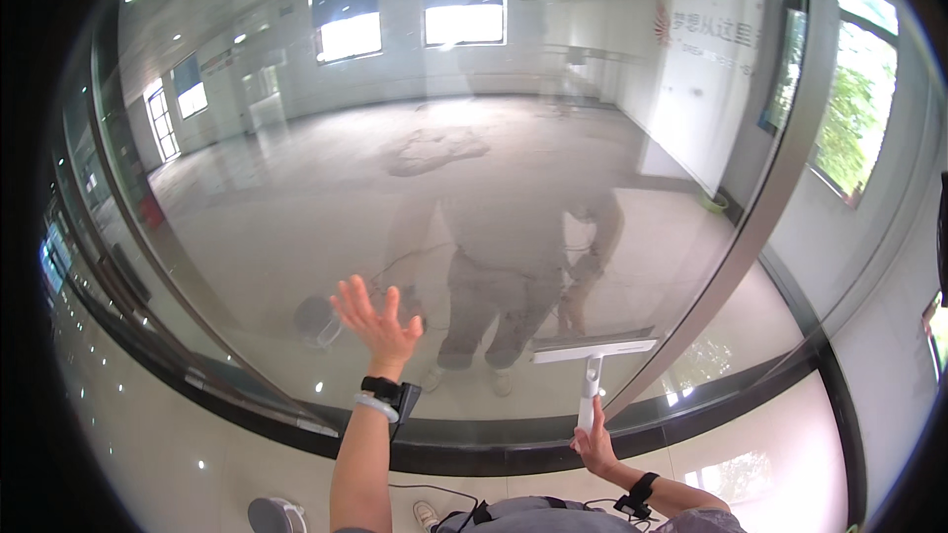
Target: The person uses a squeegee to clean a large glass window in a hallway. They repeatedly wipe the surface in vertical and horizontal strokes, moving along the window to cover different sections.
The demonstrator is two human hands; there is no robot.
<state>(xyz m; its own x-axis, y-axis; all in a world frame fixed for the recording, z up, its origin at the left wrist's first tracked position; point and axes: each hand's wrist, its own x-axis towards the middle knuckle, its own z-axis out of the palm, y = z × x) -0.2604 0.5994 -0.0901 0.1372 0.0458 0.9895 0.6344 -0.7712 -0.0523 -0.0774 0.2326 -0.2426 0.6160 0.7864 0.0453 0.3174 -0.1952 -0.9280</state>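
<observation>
Before me stands a large glass pane, with my dim reflection in it. My right hand grips the handle of a white window squeegee at the lower right. The squeegee's wide head lies crosswise at the glass, close to the metal upright. My left hand is raised with its fingers spread and holds nothing. It is near the glass, left of the squeegee; whether the palm touches the pane I cannot tell. Black straps circle both wrists, and the left wrist also has a pale bangle.
A metal frame upright bounds the pane on the right. Along its foot runs a black sill. A grey round container stands on the tiled floor at lower left. Thin cables hang by my body. Behind the glass is a green bowl.
</observation>
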